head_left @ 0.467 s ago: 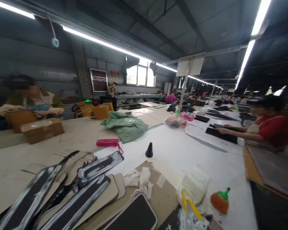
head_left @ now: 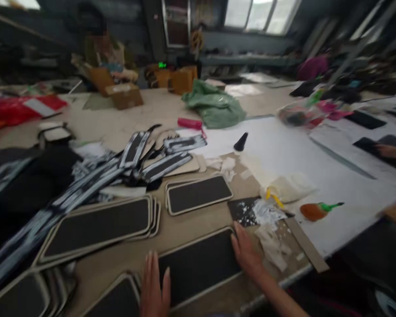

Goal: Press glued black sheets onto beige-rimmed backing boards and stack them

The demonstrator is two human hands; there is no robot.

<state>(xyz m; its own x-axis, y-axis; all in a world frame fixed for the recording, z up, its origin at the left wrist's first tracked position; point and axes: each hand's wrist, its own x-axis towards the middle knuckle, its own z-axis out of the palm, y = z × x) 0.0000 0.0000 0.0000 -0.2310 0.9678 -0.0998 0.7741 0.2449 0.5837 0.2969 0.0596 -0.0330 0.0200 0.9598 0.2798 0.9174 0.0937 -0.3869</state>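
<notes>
Our grip is spread on both sides: the left hand (head_left: pixel 154 284) lies with its fingers side by side and the thumb apart, at the left end of a dark panel (head_left: pixel 201 262) with a pale border. Our right hand (head_left: pixel 247 253) is at the opposite end, fingers extended on the upper corner. How strongly we press, we cannot tell. So the panel is between our two hands, flat on the near part of the worktop (head_left: pixel 284 154). Beside our left hand lies another dark panel (head_left: pixel 117 299), and further left is a stack of similar panels (head_left: pixel 100 224). Just beyond our panel are two overlapping panels (head_left: pixel 199 193). Near our right hand we have a crumpled pale cloth (head_left: pixel 273 248), a narrow flat strip (head_left: pixel 306 244) and a dark piece (head_left: pixel 244 207) spattered with white. Farther away stands a black cone (head_left: pixel 241 142). Across from us, a person (head_left: pixel 120 55) is behind a brown box (head_left: pixel 124 95).
</notes>
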